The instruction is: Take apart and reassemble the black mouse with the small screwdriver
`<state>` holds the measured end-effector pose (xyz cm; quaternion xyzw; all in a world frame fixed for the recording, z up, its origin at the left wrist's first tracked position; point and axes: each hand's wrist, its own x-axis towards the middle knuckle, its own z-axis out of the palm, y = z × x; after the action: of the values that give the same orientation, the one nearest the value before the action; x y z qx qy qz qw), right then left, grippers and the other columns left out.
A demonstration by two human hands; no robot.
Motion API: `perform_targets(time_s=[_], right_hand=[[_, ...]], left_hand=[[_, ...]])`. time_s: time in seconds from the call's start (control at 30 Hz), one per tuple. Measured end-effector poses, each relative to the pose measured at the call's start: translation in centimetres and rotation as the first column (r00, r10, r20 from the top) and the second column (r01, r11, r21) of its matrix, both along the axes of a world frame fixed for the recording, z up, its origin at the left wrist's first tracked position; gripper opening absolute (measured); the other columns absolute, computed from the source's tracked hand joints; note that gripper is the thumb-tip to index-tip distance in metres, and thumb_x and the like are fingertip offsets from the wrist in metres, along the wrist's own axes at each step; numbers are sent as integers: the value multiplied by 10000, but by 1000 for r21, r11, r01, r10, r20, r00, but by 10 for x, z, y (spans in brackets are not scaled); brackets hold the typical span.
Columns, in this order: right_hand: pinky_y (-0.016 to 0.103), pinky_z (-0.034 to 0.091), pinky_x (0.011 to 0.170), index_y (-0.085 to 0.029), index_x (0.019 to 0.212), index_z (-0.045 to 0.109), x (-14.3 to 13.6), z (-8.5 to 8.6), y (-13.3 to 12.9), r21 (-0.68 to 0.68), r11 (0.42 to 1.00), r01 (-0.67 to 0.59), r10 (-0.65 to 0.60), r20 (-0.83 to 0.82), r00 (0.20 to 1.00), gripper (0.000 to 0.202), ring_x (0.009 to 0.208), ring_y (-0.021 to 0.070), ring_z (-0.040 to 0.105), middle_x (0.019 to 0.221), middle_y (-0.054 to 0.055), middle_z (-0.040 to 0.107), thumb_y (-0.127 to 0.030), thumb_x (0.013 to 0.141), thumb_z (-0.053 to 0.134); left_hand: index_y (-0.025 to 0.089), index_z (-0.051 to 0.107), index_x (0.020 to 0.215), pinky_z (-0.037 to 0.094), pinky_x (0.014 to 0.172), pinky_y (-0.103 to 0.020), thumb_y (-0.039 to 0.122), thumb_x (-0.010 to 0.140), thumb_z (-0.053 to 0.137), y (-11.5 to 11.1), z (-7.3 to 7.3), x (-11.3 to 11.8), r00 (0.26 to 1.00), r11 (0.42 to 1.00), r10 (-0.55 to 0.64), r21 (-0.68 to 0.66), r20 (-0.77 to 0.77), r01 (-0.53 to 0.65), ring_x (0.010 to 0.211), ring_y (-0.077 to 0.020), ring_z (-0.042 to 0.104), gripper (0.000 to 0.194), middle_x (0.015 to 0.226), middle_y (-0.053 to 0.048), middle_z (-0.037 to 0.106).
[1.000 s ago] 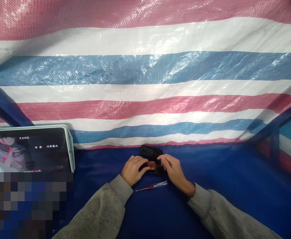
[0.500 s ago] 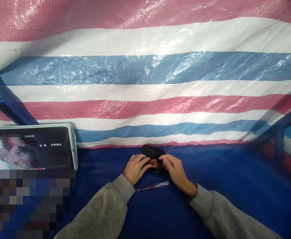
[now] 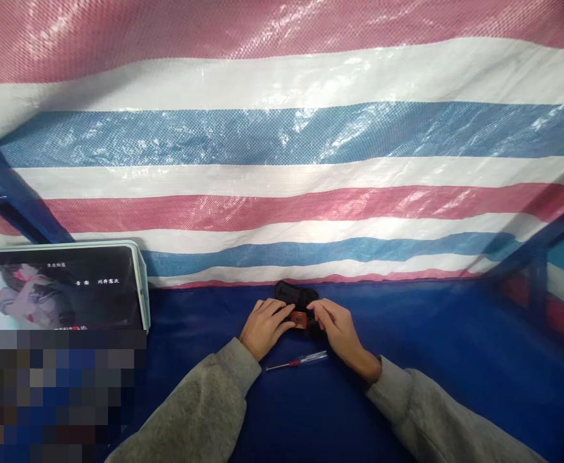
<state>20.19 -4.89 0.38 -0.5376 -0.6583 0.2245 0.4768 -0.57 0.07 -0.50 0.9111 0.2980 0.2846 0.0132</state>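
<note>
With the left hand (image 3: 262, 328), fingers slightly parted, gripping the orange part (image 3: 299, 320) near the black shell (image 3: 289, 293), keep it steady; work lightly with the right hand (image 3: 336, 323), fingertips nearly together, their hold unclear.

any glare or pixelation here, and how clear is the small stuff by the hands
Head view: white glare on the striped sheet; head view: pixelation below the tablet; head view: black piece shows little detail, orange piece between left hand and right hand too small to read finely
</note>
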Motion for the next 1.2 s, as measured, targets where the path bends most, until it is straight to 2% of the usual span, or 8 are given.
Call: perform_targets(time_s=[0.13,0.33,0.6,0.73,0.9,1.0,1.07,1.2], right_hand=[[248,400,588,-189,883,664,1,-2,1,-6,1000,-1,1,-9,1000,325,597,125,519,675,-2,559,-363,959,401],[252,397,597,-189,892,668,1,-3,2,-18,1000,-5,5,-7,1000,323,598,125,517,684,-1,566,-360,959,403],[247,399,596,-185,887,668,1,-1,0,-21,1000,-6,6,-20,1000,321,606,125,522,703,2,577,-357,955,405],[246,401,600,-186,881,668,1,-1,1,-11,1000,-1,1,-10,1000,312,608,129,524,678,-3,568,-343,952,408],[254,423,621,-188,872,662,0,3,-1,-4,1000,5,-5,-2,1000,315,621,135,546,701,4,593,-340,956,399],[272,456,691,-200,883,662,1,3,-1,61,997,47,-49,27,998,282,710,155,585,779,24,619,-319,951,415],[308,469,796,-213,915,663,3,0,2,146,985,92,-104,73,992,241,852,184,599,902,51,625,-297,937,439],[423,424,971,-233,1003,657,9,-11,11,198,975,101,-151,258,954,194,1127,250,522,1193,101,544,-276,890,505]], left_hand=[[191,569,1236,438,820,-358,380,999,421,0,2,1,999,1000,-19,-8,29,20,1023,-209,590,338,1111,-86,656],[182,620,1096,414,791,-345,383,988,448,0,6,5,999,999,-29,-26,38,30,971,-195,607,286,1048,-61,679],[192,641,1088,426,784,-343,441,984,422,2,1,3,995,1000,1,-31,96,2,914,-197,622,347,1017,-72,690],[195,663,1061,422,770,-350,427,969,473,3,0,3,998,999,-21,-49,52,23,920,-210,613,314,979,-68,702],[205,637,1142,416,811,-372,437,923,562,1,0,1,997,994,38,-103,74,-30,980,-231,599,327,1100,-80,671],[209,654,1098,415,814,-367,326,930,572,-1,1,0,997,988,51,-147,61,-41,946,-219,603,220,1076,-71,671],[216,664,1067,408,814,-364,251,913,592,-2,4,-1,997,984,51,-174,54,-41,950,-217,599,173,1051,-55,675],[221,664,1046,395,802,-361,219,857,667,-5,12,-1,999,974,44,-221,9,-41,930,-211,594,189,1041,-34,677]])
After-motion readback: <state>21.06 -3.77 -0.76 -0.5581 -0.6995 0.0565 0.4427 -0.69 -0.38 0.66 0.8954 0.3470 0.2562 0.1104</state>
